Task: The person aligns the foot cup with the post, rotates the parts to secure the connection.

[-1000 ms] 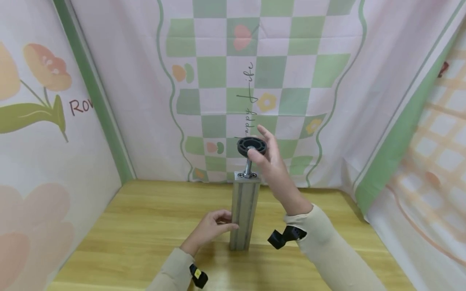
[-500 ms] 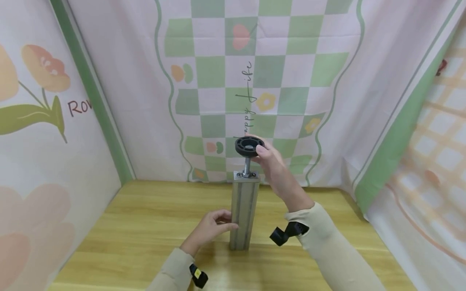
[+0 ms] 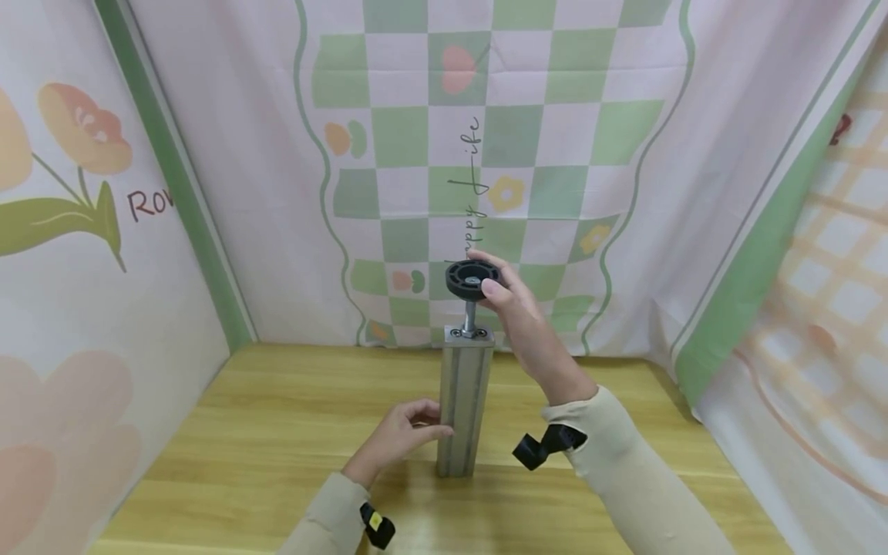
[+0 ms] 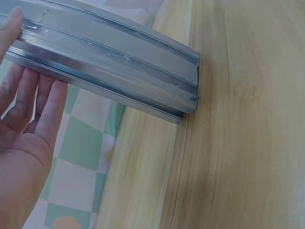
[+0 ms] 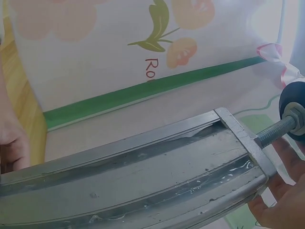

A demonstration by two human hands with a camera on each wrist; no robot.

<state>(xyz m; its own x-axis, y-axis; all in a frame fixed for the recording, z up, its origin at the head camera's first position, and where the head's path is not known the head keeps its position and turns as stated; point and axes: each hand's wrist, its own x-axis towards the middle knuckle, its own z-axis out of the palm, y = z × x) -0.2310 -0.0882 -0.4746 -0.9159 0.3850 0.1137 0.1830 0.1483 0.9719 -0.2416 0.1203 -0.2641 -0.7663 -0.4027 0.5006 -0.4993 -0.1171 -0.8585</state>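
Note:
An aluminium profile (image 3: 463,408) stands upright on the wooden table in the head view. From the plate on its top end rises a threaded stud (image 3: 470,314), which carries a round black levelling foot (image 3: 457,290). My left hand (image 3: 397,438) holds the profile low on its left side, thumb in front and fingers towards the back. At the top, my right hand (image 3: 529,331) pinches the foot's rim from the right, thumb on the near edge. The left wrist view shows the profile's lower end (image 4: 157,78) on the wood; the right wrist view shows a nut (image 5: 296,117) under the foot.
The wood-grain table (image 3: 277,432) ends at a green checkered curtain (image 3: 402,139) behind the profile. Printed cloth also hangs on the left and right sides. Both wrists wear black camera mounts, the right mount (image 3: 548,447) sticking out near the profile.
My right thumb has moved from over the foot's middle to its right edge, and the raised fingers have come down around the rim. My left hand keeps its hold.

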